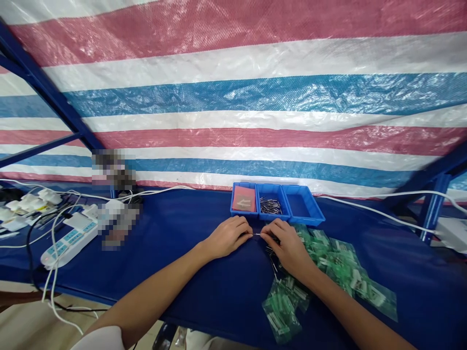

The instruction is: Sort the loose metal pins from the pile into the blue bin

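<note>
My left hand (229,237) and my right hand (288,244) face each other over the blue table, fingertips a short gap apart. A small, thin, pale rod (257,234) spans that gap, pinched at one end by each hand. Its exact kind is too small to make out. Just beyond the hands stand three joined blue bins. The middle bin (273,217) contains several dark, slender metal pieces (270,205). In the left one lies a pink sheet (243,190). Thin dark pieces (273,265) lie beneath my right hand, partly hidden by it.
Clear bags with green contents (339,262) are heaped right of my right forearm, with more bags (281,311) nearer me. At left are a power strip (69,245), plugged-in chargers and loose cables. A striped tarp (233,102) hangs behind the table.
</note>
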### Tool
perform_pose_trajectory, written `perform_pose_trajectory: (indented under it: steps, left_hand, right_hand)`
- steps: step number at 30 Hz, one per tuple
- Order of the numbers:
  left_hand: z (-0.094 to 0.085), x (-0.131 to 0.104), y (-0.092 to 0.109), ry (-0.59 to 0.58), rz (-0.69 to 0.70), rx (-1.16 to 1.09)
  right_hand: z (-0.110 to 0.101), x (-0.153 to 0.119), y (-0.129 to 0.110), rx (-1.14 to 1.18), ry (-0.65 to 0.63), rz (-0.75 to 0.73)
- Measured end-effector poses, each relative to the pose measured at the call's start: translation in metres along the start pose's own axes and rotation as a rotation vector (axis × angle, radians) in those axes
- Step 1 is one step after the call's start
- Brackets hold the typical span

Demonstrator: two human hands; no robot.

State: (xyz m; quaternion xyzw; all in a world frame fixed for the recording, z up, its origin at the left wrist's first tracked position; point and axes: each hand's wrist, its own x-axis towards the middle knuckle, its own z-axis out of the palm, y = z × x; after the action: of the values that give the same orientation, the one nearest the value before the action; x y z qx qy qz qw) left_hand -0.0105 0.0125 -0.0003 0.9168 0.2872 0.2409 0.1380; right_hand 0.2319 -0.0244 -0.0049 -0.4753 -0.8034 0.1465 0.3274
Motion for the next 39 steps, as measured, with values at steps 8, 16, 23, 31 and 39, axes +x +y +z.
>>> perform_pose_trajectory:
  steps: [8,16,23,31,39]
  left_hand:
    - [0.0001,-0.0003,-0.0002,0.019,-0.034,-0.024]
    - [0.0001,-0.0001,-0.0006,0.019,-0.037,-0.009]
    - [0.0015,-0.0005,-0.0019,0.027,-0.047,-0.015]
    - [0.0014,-0.0006,-0.0027,0.028,-0.052,-0.024]
    - [-0.0003,0.0,-0.0006,0.031,-0.06,-0.011]
  right_hand:
    - [-0.0016,0.0008,-0.0002,0.043,0.014,0.032]
    - [-0.0037,0.0002,-0.0024,0.048,0.002,0.06]
    - [-0.0028,0.0012,-0.0016,0.056,0.018,0.07]
    - [-0.0029,0.0022,-0.0014,0.083,0.027,0.096]
    - [-0.0055,0.0027,0.001,0.087,0.047,0.103]
